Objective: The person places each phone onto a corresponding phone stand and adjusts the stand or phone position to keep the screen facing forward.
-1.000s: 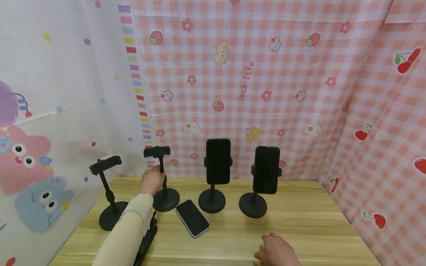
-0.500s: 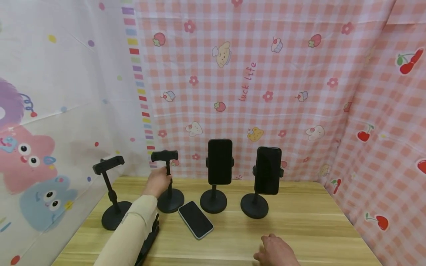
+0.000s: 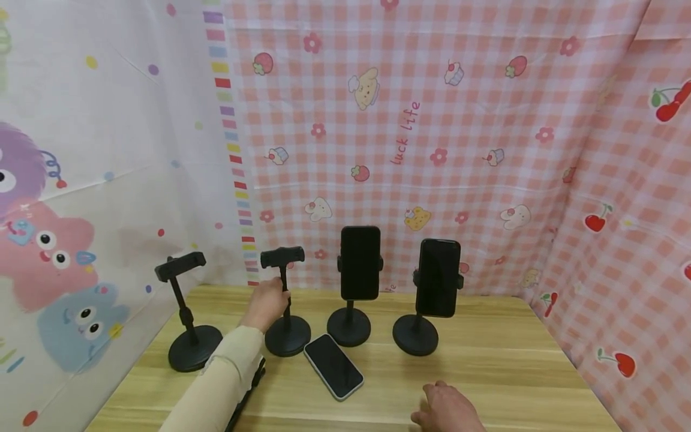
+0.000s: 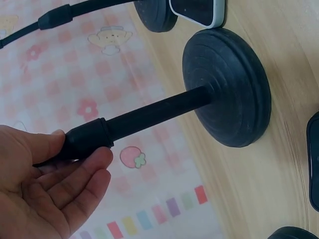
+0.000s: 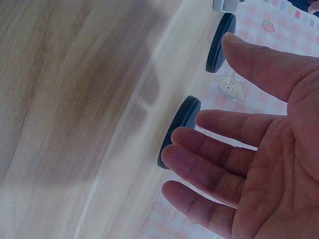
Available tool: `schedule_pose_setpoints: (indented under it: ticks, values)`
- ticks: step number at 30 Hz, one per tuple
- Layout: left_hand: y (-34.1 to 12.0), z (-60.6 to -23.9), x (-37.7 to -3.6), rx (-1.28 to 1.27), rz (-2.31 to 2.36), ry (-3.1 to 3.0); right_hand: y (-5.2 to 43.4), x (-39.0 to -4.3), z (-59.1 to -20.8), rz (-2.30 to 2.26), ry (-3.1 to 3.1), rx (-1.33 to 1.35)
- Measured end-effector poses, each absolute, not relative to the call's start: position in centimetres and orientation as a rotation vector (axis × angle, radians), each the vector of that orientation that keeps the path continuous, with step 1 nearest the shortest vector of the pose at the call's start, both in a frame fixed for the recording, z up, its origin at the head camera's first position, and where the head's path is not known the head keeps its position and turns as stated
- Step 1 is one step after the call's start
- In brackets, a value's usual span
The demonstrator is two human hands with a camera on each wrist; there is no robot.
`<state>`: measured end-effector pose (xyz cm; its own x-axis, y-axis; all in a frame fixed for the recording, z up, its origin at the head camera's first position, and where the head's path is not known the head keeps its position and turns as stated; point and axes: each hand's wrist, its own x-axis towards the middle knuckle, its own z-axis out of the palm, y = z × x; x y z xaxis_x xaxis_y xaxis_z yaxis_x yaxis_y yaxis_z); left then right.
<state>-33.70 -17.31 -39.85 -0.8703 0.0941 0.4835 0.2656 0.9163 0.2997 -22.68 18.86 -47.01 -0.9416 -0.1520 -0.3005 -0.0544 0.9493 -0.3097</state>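
My left hand (image 3: 268,305) grips the pole of a black phone stand (image 3: 288,337), thumb and fingers round its thick collar in the left wrist view. The stand is upright on a round base, and its clamp holds no phone. A phone with a pale edge (image 3: 334,367) lies flat beside the base, screen up; in the left wrist view the phone's corner (image 4: 218,19) appears against the base's rim. My right hand (image 3: 449,409) hovers near the front of the table, fingers relaxed and holding nothing, as the right wrist view also shows.
Two phone stands bear upright phones, a middle phone (image 3: 360,263) and a right phone (image 3: 438,277). Another stand without a phone (image 3: 194,348) is at the left. A black object (image 3: 248,390) lies partly hidden under my left sleeve. Printed cloth (image 3: 378,132) encloses the wooden table (image 3: 496,360).
My left hand has slid the stand to the right and slightly nearer. The flat phone beside its base has shifted right and nearer too. The right hand stays put; the view has turned slightly left.
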Motion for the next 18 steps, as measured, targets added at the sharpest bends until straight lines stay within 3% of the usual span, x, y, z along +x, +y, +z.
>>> schedule_pose_setpoints:
  ticks: [18]
  values:
    - [-17.2, -40.7, -33.3, -0.224, -0.608, -2.625, 17.5, -22.6, -46.5, -0.448, 2.794, -0.169]
